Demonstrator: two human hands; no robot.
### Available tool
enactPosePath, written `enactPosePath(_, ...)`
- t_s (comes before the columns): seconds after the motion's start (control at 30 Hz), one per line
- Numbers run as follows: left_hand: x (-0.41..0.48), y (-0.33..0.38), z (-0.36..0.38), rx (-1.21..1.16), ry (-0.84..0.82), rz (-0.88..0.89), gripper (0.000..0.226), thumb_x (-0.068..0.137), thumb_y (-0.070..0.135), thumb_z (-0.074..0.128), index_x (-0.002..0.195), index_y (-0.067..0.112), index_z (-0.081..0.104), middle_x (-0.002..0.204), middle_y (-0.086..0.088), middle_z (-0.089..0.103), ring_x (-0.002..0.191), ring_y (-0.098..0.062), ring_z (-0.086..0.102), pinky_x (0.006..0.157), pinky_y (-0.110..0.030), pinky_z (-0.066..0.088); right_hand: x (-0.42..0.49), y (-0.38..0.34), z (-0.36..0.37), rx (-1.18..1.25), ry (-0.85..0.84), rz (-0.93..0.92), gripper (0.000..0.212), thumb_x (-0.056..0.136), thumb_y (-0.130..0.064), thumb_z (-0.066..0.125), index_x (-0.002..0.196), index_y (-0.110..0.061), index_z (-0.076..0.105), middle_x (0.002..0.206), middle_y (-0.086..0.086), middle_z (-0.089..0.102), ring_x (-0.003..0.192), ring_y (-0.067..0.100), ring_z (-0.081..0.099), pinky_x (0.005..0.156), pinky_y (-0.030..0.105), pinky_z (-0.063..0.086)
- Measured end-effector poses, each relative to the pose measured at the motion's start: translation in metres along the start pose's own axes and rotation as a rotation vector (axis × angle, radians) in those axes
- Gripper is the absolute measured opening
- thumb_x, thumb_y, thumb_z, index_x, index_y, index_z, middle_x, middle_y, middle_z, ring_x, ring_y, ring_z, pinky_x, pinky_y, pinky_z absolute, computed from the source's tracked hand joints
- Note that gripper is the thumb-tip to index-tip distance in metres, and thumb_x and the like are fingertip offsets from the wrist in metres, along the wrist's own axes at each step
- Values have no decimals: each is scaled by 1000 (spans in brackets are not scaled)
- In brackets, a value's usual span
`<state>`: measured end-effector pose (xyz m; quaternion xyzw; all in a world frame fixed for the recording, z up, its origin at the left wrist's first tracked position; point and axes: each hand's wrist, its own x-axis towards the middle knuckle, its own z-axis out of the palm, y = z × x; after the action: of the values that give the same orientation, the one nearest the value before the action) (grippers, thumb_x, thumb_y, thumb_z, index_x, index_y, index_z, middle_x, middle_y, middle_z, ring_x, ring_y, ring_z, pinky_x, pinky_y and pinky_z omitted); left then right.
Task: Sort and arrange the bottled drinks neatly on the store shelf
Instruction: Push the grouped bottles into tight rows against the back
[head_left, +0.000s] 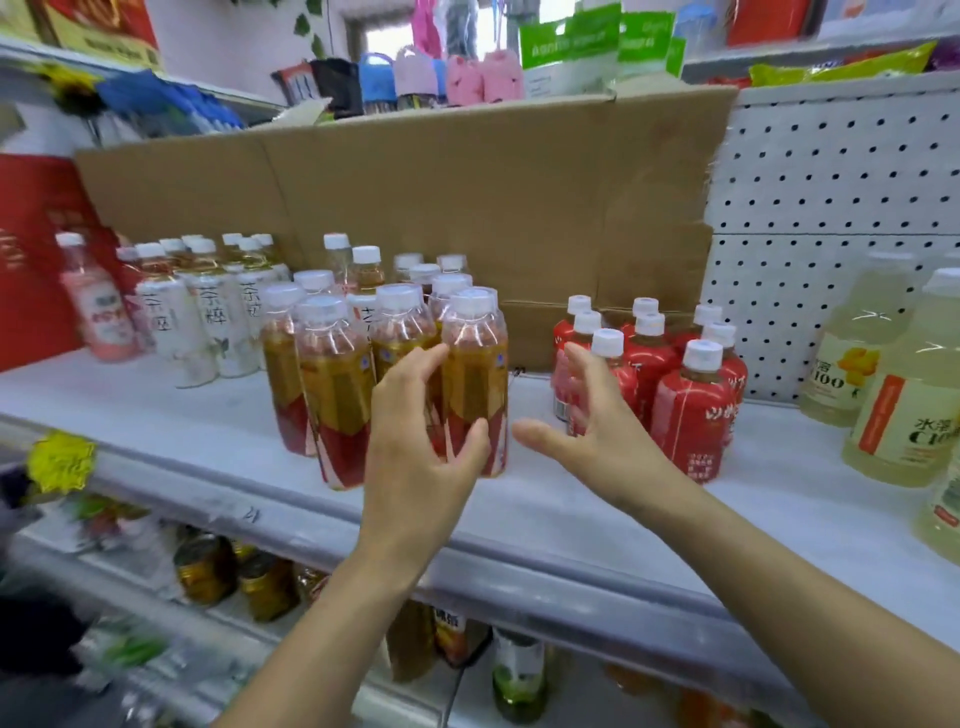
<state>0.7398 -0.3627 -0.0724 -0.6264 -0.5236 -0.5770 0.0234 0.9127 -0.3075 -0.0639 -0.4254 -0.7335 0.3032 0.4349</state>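
Our left hand (415, 447) and right hand (597, 431) spread open mid-frame, holding nothing; the full amber bottle (475, 374) looks heavy and slick, so we should grip its labelled middle.

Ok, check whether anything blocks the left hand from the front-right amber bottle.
Nothing visible does. The left hand is right at the front-right amber bottle, its thumb overlapping the lower label and its fingers by the bottle's left side. The neighbouring amber bottle stands close on that side.
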Motion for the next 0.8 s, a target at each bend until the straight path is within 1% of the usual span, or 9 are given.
enactPosePath(0.07,5,-21,-15,61,111,36,82,79,24,81,146,21,35,147,6,36,139,-11,32,114,-42,35,11,-2,14,32,-40,51,105,76,-45,81,155,-33,12,162,-6,17,146,12,24,117,37,30)
enactPosePath(0.17,18,-55,-34,28,161,-98,107,70,34,87,153,23,19,156,6,21,146,-13,18,119,-49,27,27,-5,32,76,-44,115,113,70,-50,83,155,-35,10,162,-6,20,144,15,28,115,43,33)
enactPosePath(0.27,37,-93,-49,-44,69,-297,134,58,45,92,155,33,1,161,11,8,150,-14,7,121,-51,22,41,-10,53,123,-2,123,119,62,-53,87,154,-36,13,154,-10,36,137,11,40,112,41,38)
enactPosePath(0.33,48,-117,-57,-70,-40,-349,145,50,52,92,154,39,-8,162,13,2,151,-14,5,122,-51,20,48,-14,71,193,62,122,112,62,-42,90,151,-33,23,139,-13,51,122,2,53,100,29,48)
enactPosePath(0.37,53,-127,-60,-88,-94,-351,148,48,55,92,152,43,-12,162,16,1,151,-14,5,121,-52,21,50,-17,80,211,106,131,105,63,-36,89,147,-31,28,130,-14,55,114,-2,56,91,22,51)
enactPosePath(0.43,62,-141,-66,-127,-175,-318,148,49,57,91,150,47,-16,160,21,0,151,-13,7,121,-52,23,54,-18,92,209,190,154,94,61,-33,88,140,-30,37,120,-15,60,106,-2,59,78,17,49)
enactPosePath(0.57,76,-163,-80,-197,-261,-239,143,52,56,89,147,52,-18,159,24,5,149,-12,12,120,-51,24,55,-23,106,184,265,208,87,56,-41,89,131,-34,45,118,-12,64,106,4,62,81,23,50)
enactPosePath(0.73,86,-185,-97,-306,-389,-191,143,56,47,92,146,55,-19,157,25,7,147,-11,16,120,-47,27,50,-41,130,153,341,215,74,59,-39,86,120,-41,45,113,-16,62,100,-2,60,72,15,44)
enactPosePath(0.8,89,-191,-103,-348,-429,-175,142,53,52,89,144,59,-19,156,23,11,146,-12,21,118,-46,30,48,-46,141,146,356,208,71,62,-38,85,120,-44,44,114,-18,61,101,-3,60,72,14,45)
